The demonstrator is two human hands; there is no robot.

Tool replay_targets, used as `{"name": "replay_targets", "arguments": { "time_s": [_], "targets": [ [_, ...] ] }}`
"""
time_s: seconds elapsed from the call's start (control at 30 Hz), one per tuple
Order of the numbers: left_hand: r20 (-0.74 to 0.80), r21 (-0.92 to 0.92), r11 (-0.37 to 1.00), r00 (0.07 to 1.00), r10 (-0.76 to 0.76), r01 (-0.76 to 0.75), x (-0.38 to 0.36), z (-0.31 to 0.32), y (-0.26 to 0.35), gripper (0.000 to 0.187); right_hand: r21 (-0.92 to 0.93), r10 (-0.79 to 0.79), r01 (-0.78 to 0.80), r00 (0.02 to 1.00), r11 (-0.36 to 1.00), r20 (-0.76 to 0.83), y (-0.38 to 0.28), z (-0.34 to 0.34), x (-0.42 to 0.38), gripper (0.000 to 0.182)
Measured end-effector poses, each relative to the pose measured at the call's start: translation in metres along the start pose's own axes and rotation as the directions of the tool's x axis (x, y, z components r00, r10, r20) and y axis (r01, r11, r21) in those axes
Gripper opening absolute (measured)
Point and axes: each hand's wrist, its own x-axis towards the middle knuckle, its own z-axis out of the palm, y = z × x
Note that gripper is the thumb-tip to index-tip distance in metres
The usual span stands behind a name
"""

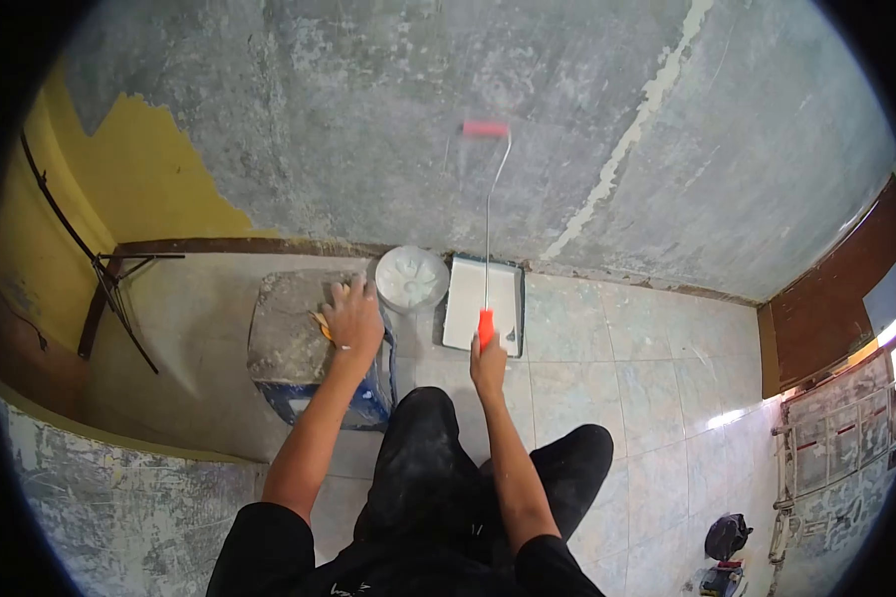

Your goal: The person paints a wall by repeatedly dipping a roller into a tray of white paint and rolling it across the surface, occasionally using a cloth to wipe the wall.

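Possibly the biggest risk here is the reach: the roller [487,229] looks long and thin in the shaft, and the right hand [489,363] has it by the orange handle [486,324] alone, so an uneven push could let the pink sleeve [486,128] tip or skid on the wall [368,129]. Too wet a sleeve might drip or spatter, and a dry one might leave thin streaks. The tray [522,308] sits on the floor beneath the shaft and close ahead of the knees, so a shifted foot or a dropped handle could knock it and spill what is white inside; the bowl [380,281], just beside it, runs the same risk. Leaning hard on the left hand [351,316] might also rock the box [284,328] if it stands unsteadily. As for where things lie, the roller reaches forward from the right hand, whose fingers are closed around the handle, its sleeve far ahead at the wall; blur hides how firmly it presses. The left hand is well off to the left of the handle, fingers spread over the box top, with something yellow [322,323] beside it; whether it touches that cannot be told.
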Motion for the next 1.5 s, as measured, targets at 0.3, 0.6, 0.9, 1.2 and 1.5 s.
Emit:
{"name": "replay_targets", "arguments": {
  "time_s": [0.3, 0.6, 0.9, 1.2, 1.5],
  "targets": [
    [0.082, -0.031, 0.999, 0.996, -0.021, 0.023, -0.004, 0.004, -0.071, 0.052, -0.017, -0.084, 0.083, 0.995, 0.996, -0.057, -0.032, -0.006, 0.056, 0.033],
    [0.179, -0.13, 0.99, 0.981, 0.077, -0.054, -0.003, -0.023, -0.187, 0.042, -0.091, -0.029, 0.03, 1.0, 0.995, 0.011, -0.013, 0.023, 0.043, 0.049],
    [-0.084, -0.188, 0.94, 0.958, 0.273, -0.284, 0.005, -0.026, -0.2, 0.035, 0.051, 0.069, -0.074, 0.993, 0.996, 0.099, 0.018, 0.062, -0.037, 0.036],
    [-0.173, -0.222, 0.931, 0.951, 0.256, -0.291, 0.006, -0.014, -0.208, 0.033, -0.051, -0.272, 0.267, 0.936, 0.962, -0.223, -0.11, -0.035, 0.168, 0.033],
    [-0.312, -0.229, 0.916, 0.917, 0.251, -0.328, -0.007, -0.018, -0.195, 0.03, -0.12, -0.15, 0.144, 0.988, 0.982, -0.04, 0.086, 0.009, 0.069, 0.034]
  ]
}}
